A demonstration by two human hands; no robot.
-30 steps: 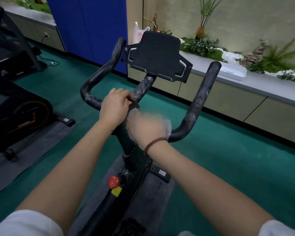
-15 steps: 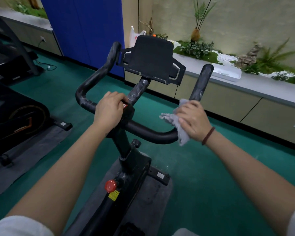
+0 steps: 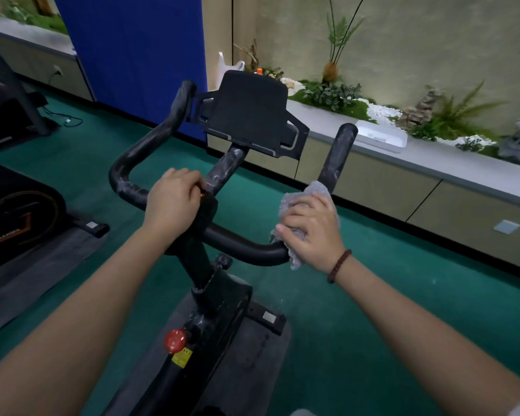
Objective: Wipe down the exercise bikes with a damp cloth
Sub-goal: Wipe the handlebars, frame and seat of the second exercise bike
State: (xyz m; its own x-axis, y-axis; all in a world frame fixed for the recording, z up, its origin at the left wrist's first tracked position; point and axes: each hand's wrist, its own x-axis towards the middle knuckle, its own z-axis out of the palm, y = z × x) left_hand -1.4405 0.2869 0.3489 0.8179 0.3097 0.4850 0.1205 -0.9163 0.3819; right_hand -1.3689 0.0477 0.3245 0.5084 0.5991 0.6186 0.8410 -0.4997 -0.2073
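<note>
Grey damp cloth (image 3: 308,202) wraps the handlebar (image 3: 246,246) bend, gripped by right hand (image 3: 311,232) fingers. Left hand (image 3: 173,202) fingers curl around the handlebar's centre.

Green carpet (image 3: 373,310) runs wall to wall here. Up ahead stands a deep blue panel (image 3: 132,49), and to its right a beige textured wall (image 3: 418,40) with a soft warm glow low down behind the greenery. Along that wall is a low run of beige cabinets (image 3: 388,190) under a pale grey top (image 3: 463,172), dressed with ferns (image 3: 333,94), white pebbles (image 3: 379,111) and a small rock (image 3: 418,111). A white tray (image 3: 382,139) sits on the ledge, and a white plastic bag (image 3: 228,66) is near the corner. One grey floor mat (image 3: 246,364) lies in the foreground, another (image 3: 33,265) at left. Far left there is a wall socket (image 3: 57,70), with a cable (image 3: 60,118) trailing across the carpet.
</note>
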